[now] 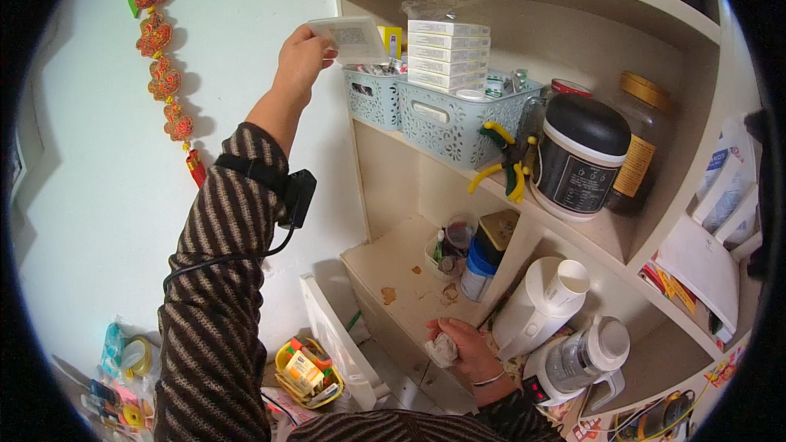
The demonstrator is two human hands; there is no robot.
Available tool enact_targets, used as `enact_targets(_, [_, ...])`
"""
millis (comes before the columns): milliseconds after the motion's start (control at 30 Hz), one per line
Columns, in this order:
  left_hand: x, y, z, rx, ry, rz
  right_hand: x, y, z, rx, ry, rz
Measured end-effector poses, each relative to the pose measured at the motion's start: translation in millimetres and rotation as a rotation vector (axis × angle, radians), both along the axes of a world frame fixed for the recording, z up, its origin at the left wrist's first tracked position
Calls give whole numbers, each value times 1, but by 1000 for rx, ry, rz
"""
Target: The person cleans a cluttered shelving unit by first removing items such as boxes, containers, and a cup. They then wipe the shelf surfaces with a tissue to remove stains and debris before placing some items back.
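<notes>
Raised at the upper middle, my left hand [301,64] is closed on the edge of a flat, translucent plastic case [350,41]. The case is held tilted in front of the smaller light-blue openwork basket [372,96]. Beside it on the shelf, a larger light-blue basket [467,127] carries a stack of white boxes [449,57] and small jars. Low down near the cabinet's lower ledge, my right hand [471,349] is closed around a crumpled whitish wad [442,350], tissue or thin plastic; I cannot tell which.
Yellow-handled pliers [509,160] hang on the shelf edge. Right of them stand a black-and-white canister [577,155] and a gold-lidded jar [643,135]. Below are a white pitcher [536,303] and a glass kettle [577,360]. A yellow basket [309,372] of packets sits low beside a white panel [337,344].
</notes>
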State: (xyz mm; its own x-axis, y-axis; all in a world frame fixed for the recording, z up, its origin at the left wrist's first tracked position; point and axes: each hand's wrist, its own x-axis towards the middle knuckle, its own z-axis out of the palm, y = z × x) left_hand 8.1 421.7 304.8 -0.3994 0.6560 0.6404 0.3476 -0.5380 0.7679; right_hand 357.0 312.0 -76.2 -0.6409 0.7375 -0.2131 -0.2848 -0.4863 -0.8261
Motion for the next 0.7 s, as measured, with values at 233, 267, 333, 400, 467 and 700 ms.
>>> enact_targets(233, [-16, 27, 6, 28, -80, 1, 5, 10, -9, 23, -50, -13])
enact_targets(267, [-18, 32, 7, 18, -72, 8, 6, 11, -10, 14, -41, -6])
enact_targets(333, [-22, 40, 8, -9, -31, 33, 9, 13, -12, 55, -32, -23])
enact_targets(400, [-26, 46, 8, -33, -11, 44, 12, 15, -13, 42, -37, -31])
enact_targets(467, [-29, 53, 7, -52, -16, 40, 15, 16, -14, 22, -41, -29])
enact_targets(700, [-37, 78, 14, -137, -25, 56, 13, 23, -19, -7, -54, -26])
